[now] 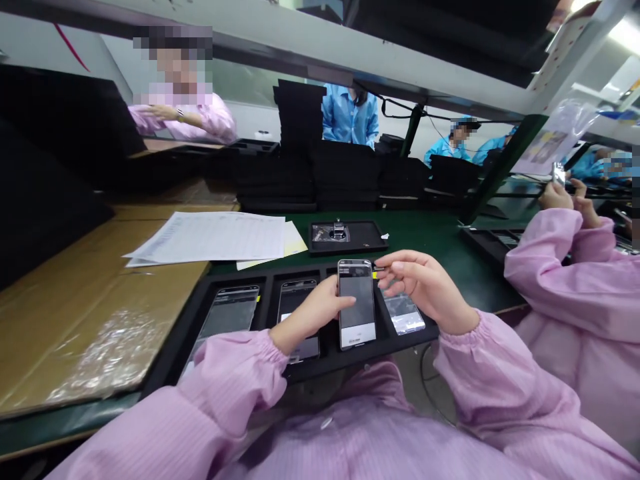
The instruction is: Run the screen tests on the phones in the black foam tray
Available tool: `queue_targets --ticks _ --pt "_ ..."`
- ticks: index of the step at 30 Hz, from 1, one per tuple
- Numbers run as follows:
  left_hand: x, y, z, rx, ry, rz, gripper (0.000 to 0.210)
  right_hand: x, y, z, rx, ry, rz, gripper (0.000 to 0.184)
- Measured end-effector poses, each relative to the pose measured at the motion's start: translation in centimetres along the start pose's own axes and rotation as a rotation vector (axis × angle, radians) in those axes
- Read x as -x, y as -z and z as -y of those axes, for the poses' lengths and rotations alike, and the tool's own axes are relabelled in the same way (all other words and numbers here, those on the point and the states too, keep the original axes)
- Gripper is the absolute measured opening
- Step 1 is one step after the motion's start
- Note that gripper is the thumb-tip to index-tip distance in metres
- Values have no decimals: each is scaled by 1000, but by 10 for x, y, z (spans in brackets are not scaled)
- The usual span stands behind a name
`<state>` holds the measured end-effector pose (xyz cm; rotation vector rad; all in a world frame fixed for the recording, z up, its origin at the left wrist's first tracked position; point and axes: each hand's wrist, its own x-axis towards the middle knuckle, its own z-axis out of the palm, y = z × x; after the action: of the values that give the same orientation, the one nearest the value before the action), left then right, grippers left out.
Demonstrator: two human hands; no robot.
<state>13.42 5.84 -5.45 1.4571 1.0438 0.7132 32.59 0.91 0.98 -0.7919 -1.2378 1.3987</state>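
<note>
My left hand [323,307] is clamped on a phone [357,303], thumb across its screen.

I have the phone face-up over the middle of the black tray [330,371], between its far and front edges; my right hand [425,283] hangs near the phone's upper right corner, fingers loosely curled, and I cannot tell whether they pinch anything. The leftmost phone [231,310] lies by the tray's left edge, the rightmost phone [407,319] by its right edge. Past the far edge, a small tray [369,234] and printed sheets [215,237] sit toward the counter's [435,243] back.
</note>
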Motion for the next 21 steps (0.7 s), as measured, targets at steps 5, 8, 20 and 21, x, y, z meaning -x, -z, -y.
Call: queue_targets --ticks 5,8,20,21 --pt "13 15 -26 447 -15 -213 31 17 -7 -8 68 98 -79 22" --pt "24 25 -50 687 -39 -367 21 20 -10 -12 71 71 -106 30" --pt "39 17 -61 903 40 -397 16 35 -36 -46 29 266 -65 3" --pt "40 17 -60 902 32 -396 16 36 -39 -47 28 264 -70 3"
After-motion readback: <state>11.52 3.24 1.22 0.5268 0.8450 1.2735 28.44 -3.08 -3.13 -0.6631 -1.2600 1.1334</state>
